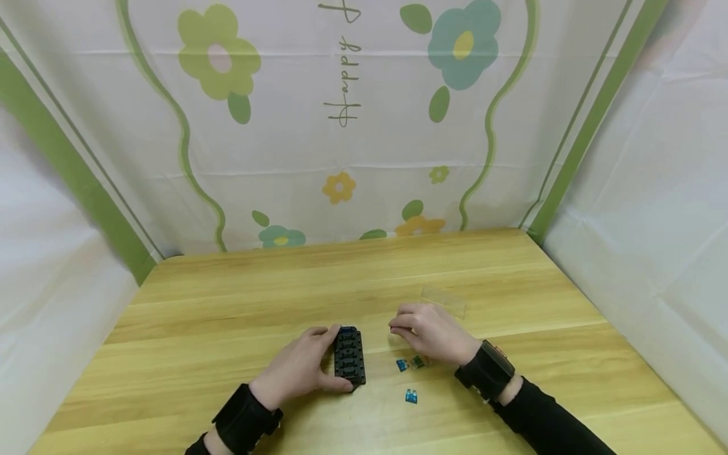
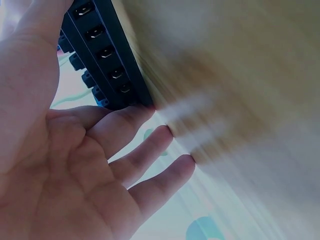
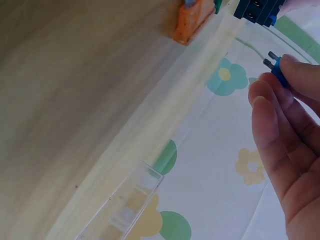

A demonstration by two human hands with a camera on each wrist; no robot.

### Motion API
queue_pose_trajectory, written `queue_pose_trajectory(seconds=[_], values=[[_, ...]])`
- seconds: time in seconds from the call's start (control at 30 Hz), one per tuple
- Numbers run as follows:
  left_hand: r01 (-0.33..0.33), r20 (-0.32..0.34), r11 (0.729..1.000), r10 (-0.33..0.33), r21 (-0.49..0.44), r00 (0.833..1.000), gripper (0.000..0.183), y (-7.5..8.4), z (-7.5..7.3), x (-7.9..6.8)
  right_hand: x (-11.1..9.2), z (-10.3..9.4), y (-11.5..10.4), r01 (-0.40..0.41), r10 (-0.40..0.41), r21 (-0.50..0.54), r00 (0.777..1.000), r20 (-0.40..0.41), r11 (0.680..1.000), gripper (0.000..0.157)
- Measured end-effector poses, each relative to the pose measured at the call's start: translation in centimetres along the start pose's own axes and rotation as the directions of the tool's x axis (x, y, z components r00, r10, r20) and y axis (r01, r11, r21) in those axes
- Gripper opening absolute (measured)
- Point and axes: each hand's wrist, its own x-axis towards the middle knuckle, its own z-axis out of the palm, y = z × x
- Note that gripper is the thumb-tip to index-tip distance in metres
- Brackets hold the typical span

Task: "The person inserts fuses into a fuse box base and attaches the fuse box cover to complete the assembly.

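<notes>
A black fuse box (image 1: 349,357) with a row of slots lies on the table, with blue showing at its far end. My left hand (image 1: 301,365) grips it between thumb and fingers, and in the left wrist view the fingertips (image 2: 186,161) touch the table beside the box's slotted side. To the right, my right hand (image 1: 435,332) pinches a blue blade fuse (image 3: 280,71) between thumb and fingers, its two metal prongs pointing out toward the box. Near that hand lie a blue fuse (image 1: 402,364) and a green fuse (image 1: 418,361).
Another blue fuse (image 1: 411,396) lies closer to the front. A clear plastic cover (image 1: 446,300) rests behind the right hand. In the right wrist view an orange fuse (image 3: 192,22) stands out on the wooden table (image 1: 227,303). A flowered cloth (image 1: 284,126) hangs behind the table.
</notes>
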Motion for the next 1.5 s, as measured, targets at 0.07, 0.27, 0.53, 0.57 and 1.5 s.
queue_pose_trajectory(seconds=[0.07, 0.27, 0.53, 0.57, 1.5], values=[[0.001, -0.003, 1.0, -0.001, 0.001, 1.0, 0.109, 0.0, 0.0, 0.0, 0.0, 0.0, 0.0, 0.0, 0.0, -0.001, 1.0, 0.001, 1.0, 0.008], [-0.003, -0.009, 1.0, 0.003, 0.003, 1.0, 0.108, 0.1, -0.2, -0.1, 0.2, -0.2, -0.1, 0.01, -0.01, -0.017, 1.0, 0.007, 1.0, 0.008], [-0.002, -0.007, 1.0, 0.002, 0.006, 1.0, 0.108, 0.0, -0.2, -0.1, 0.3, -0.2, -0.3, 0.009, -0.009, -0.014, 1.0, 0.009, 1.0, 0.008], [-0.003, -0.007, 1.0, 0.003, 0.006, 1.0, 0.108, 0.0, -0.2, -0.1, 0.3, -0.2, -0.4, 0.01, -0.01, -0.015, 1.0, 0.009, 1.0, 0.008], [-0.005, -0.019, 1.0, 0.006, 0.011, 1.0, 0.11, 0.0, -0.1, -0.2, 2.6, 0.9, -1.7, 0.099, -0.099, -0.017, 0.995, 0.025, 0.995, 0.008]])
